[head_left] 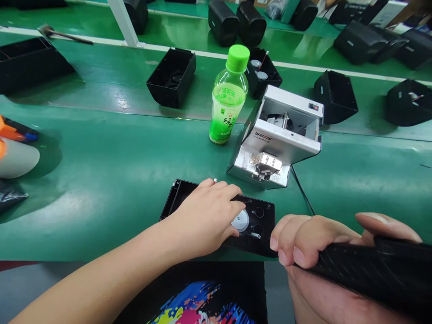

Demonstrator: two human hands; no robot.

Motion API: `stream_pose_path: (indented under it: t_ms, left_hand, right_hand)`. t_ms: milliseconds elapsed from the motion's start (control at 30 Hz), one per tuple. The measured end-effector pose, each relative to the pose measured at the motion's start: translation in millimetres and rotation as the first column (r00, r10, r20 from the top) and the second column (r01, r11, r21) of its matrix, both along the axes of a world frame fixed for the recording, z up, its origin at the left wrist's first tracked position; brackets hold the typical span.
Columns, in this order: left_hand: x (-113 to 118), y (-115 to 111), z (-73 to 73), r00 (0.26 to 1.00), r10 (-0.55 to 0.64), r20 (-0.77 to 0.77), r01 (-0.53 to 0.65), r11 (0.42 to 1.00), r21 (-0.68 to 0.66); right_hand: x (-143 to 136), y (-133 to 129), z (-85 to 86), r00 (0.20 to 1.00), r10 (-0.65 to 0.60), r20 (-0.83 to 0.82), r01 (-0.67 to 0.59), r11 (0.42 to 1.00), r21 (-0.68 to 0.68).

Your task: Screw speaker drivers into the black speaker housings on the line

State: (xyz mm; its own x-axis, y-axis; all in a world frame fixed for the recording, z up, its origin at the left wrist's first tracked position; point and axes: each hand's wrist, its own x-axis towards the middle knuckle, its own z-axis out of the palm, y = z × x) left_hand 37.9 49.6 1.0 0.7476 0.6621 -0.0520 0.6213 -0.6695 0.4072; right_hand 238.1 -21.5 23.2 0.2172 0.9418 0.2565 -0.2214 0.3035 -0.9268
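A black speaker housing point(266, 245) lies flat near the table's front edge, with its inside facing up. My left hand point(212, 209) lies across it with curled fingers, holding it. Thumb and forefinger reach the edge of a round silver speaker magnet point(241, 221) set in the housing. What lies beneath the palm is hidden. To the right, my right hand point(310, 240) is closed around a black electric screwdriver point(364, 270) with a ridged grip. Its front end is hidden by the fingers, close to the housing's right edge.
Beyond the housing stand a silver screw feeder point(280, 135) with a cable and a green-capped drink bottle point(227, 99). Open black speaker boxes point(173, 76) line the belt behind. A white cylinder point(18, 157) lies at the left, and a metal post point(123, 22) rises at the back.
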Motion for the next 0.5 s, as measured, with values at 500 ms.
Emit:
stream_pose_path:
  t_ms: [500]
  left_hand:
    - [-1, -4, -3.9, 1.000, -0.004, 0.022, 0.003, 0.999, 0.046]
  right_hand:
    - [-12, -4, 3.3, 0.983, 0.155, 0.100, -0.155, 0.988, -0.011]
